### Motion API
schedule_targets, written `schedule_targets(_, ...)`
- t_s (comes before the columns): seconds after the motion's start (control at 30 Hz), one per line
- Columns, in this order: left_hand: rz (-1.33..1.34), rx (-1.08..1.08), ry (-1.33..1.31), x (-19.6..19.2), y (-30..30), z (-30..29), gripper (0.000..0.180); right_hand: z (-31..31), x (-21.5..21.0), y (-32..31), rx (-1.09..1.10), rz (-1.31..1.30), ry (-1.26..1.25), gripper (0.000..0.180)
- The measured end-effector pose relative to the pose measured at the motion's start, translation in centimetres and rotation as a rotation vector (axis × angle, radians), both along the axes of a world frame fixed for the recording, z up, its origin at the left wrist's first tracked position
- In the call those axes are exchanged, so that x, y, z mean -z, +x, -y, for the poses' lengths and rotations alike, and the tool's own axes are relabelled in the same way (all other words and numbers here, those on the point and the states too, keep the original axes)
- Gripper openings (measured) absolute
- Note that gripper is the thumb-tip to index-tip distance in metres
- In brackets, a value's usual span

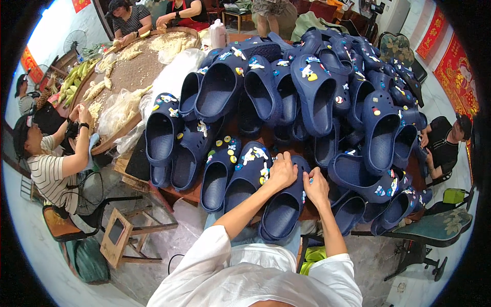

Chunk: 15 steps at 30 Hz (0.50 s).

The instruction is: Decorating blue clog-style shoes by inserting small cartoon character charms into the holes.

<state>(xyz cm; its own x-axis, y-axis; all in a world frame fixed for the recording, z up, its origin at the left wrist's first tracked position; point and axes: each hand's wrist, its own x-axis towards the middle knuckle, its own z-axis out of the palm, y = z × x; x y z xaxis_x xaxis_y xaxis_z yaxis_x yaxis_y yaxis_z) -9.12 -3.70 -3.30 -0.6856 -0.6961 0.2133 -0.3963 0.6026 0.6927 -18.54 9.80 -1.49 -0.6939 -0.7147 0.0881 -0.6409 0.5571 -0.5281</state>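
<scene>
Okay, risks left to right. Far left, the corn tray (140,118) and a clear bag (118,113) sit near the clogs; loose kernels or plastic could get in among them if someone nudges the tray. The leftmost clog (162,134) stands near the corner of the table (192,194); a bump from that side could tip it off.

Next, a decorated clog (250,171) sits just beside the left hand (283,171); a forearm swing could knock it off the near edge. Left fingers are bent over the toe of the work clog (283,214); can't tell how firmly they press. That clog lies at the front edge, heel toward the person, between both hands. If the left hold is light, it could skid or twist under a push.

Right hand (317,185) is at the toe's right side, fingers together, apparently pinching a small charm (311,180). Small part, so it could slip and vanish among the clogs.

Right of that, the pile (381,134) is stacked loosely, some tilted; pulling a lower one could start a slide.
</scene>
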Motion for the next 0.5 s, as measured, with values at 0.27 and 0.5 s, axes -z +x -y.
schedule_targets(0.27,0.113,0.044,-0.092,0.0,-0.9,-0.4,0.045,0.1,0.4,0.6,-0.017,-0.135,-0.080,0.026)
schedule_targets(0.5,-0.022,-0.004,-0.151,0.5,-1.1,0.0,0.028,4.4,-1.4,-0.3,-0.296,-0.251,-0.277,0.013)
